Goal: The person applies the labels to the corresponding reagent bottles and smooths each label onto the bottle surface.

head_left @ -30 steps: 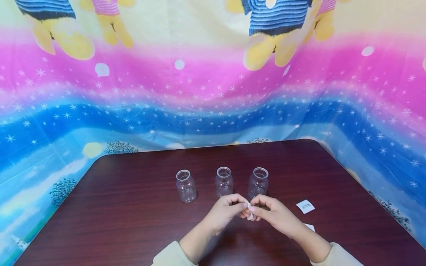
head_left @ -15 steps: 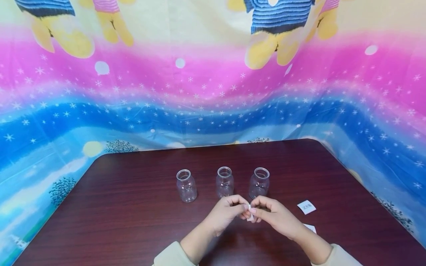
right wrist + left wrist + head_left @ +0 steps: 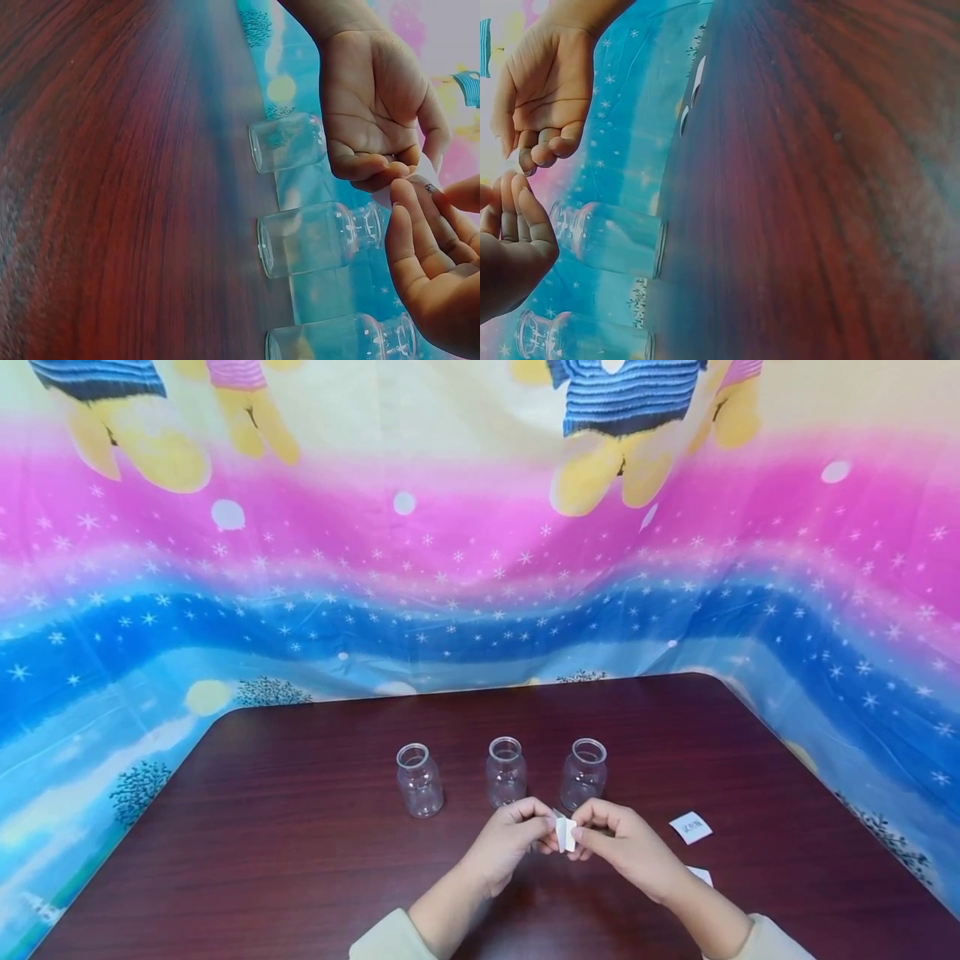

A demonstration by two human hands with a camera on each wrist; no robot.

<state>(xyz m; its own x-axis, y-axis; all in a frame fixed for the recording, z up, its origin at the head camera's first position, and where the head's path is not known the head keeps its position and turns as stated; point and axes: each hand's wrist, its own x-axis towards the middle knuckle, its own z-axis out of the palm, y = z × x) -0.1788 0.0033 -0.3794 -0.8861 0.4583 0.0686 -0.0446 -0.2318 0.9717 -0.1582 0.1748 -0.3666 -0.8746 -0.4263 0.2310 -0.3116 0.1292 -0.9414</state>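
Observation:
A small white paper label (image 3: pixel 566 836) is held between both hands in front of the jars, bent so two pale flaps stand apart. My left hand (image 3: pixel 504 850) pinches its left side between thumb and fingers. My right hand (image 3: pixel 628 852) pinches the right side, thumb on the near face. In the right wrist view, dark print shows on the label (image 3: pixel 427 166) between the fingertips, with fingers covering much of it. Behind the hands stand three clear glass jars, uncapped: a left jar (image 3: pixel 422 787), a middle jar (image 3: pixel 507 774) and a right jar (image 3: pixel 584 775).
On the dark wooden table (image 3: pixel 247 843), a white label with black characters (image 3: pixel 691 828) lies right of my right hand. Another white label (image 3: pixel 701 876) is partly covered by the right forearm. A patterned cloth (image 3: pixel 450 560) hangs around the table's back and sides.
The label, earlier a narrow strip between the fingertips, now shows wider with two flaps spread. My fingertips have parted slightly; the jars and the table labels stay put.

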